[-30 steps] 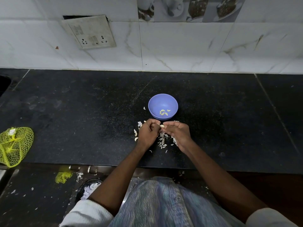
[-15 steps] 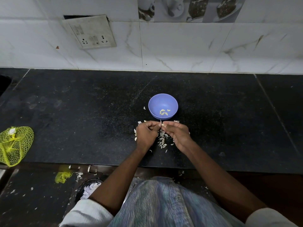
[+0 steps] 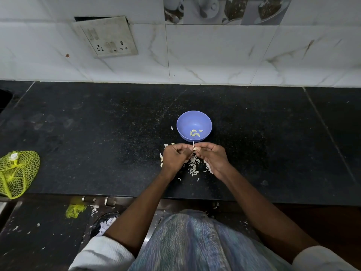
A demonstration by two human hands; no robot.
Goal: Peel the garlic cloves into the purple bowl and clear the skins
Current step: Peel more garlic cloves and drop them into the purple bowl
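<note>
Both hands are meeting just in front of the bowl [image 3: 194,125], fingertips together over a clove [image 3: 195,148]. The left hand [image 3: 174,157] is curling its fingers and pinching one side of the clove; the right hand [image 3: 212,156] is gripping the other side with bent fingers. A thin strip of skin [image 3: 193,144] is standing up from the clove between the fingertips, where a second ago only the pale clove tip was showing and half a second ago the strip was just beginning to lift. The hands themselves are sitting almost where they were, only drawn slightly closer to the bowl.

Four or so peeled cloves [image 3: 195,133] are lying in the bowl's bottom, unchanged. Loose skins [image 3: 193,166] are lying scattered on the counter [image 3: 97,133] beneath and between the wrists, with a few more left of the left hand.

The counter is dark speckled stone, running back to a white marbled tile wall [image 3: 214,55] carrying a socket plate [image 3: 106,36]. A yellow net bag [image 3: 16,173] is resting at the counter's left edge. Below the counter's front edge, a scrap of yellow net [image 3: 75,210] and more skins are lying on the floor.
</note>
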